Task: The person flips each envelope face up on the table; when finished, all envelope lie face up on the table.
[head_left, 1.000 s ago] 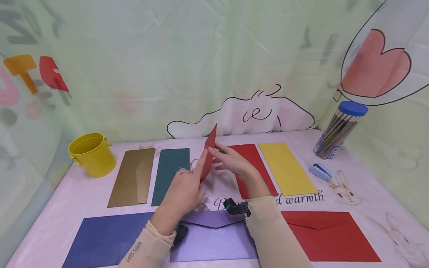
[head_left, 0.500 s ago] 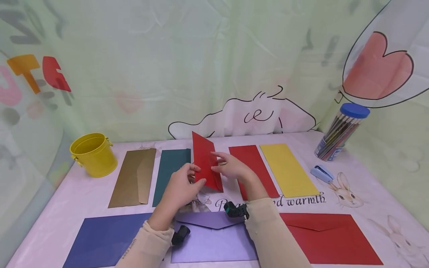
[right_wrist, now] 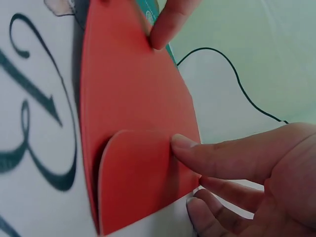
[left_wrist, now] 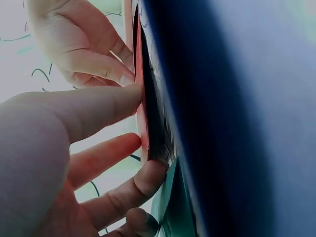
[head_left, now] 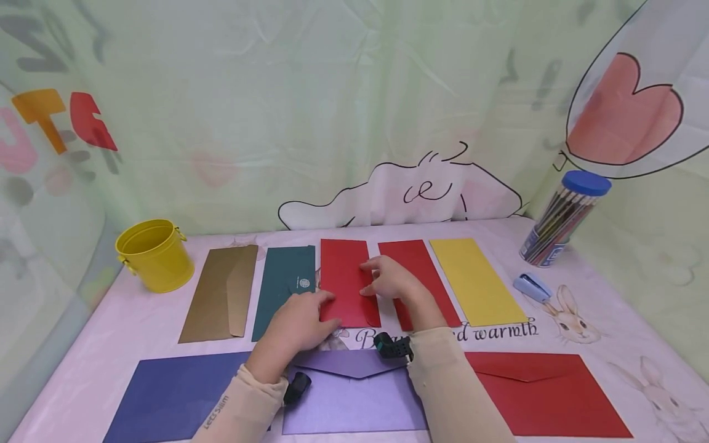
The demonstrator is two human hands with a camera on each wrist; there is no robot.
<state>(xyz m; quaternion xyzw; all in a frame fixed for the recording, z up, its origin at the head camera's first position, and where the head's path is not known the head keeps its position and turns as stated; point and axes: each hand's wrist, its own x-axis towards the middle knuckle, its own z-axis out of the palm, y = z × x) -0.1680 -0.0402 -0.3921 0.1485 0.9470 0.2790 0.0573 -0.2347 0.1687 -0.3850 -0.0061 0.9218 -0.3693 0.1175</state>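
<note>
A red envelope (head_left: 343, 264) lies lengthwise at the middle of the table, its flap (right_wrist: 143, 173) along the right side. My left hand (head_left: 296, 320) is at its lower left, thumb and forefinger spread and touching it. From the right, my right hand (head_left: 396, 283) pinches the flap side: in the right wrist view the thumb (right_wrist: 185, 143) lies on the flap and the other fingers are at the edge. Left of the envelope lies a dark green envelope (head_left: 277, 277); on the right is another red envelope (head_left: 407, 252), partly covered by my right hand.
A brown envelope (head_left: 213, 295) and a yellow one (head_left: 476, 280) flank the back row. Blue (head_left: 172, 394), lavender (head_left: 354, 406) and red envelopes (head_left: 554, 400) line the front. A yellow bucket (head_left: 155, 264), a tub of pencils (head_left: 559, 227) and a light blue stapler (head_left: 532, 286) stand around them.
The red envelope, held upright a second ago, has turned its face toward me and come down onto the table. My left hand has lowered and loosened; the right hand stays at its right edge.
</note>
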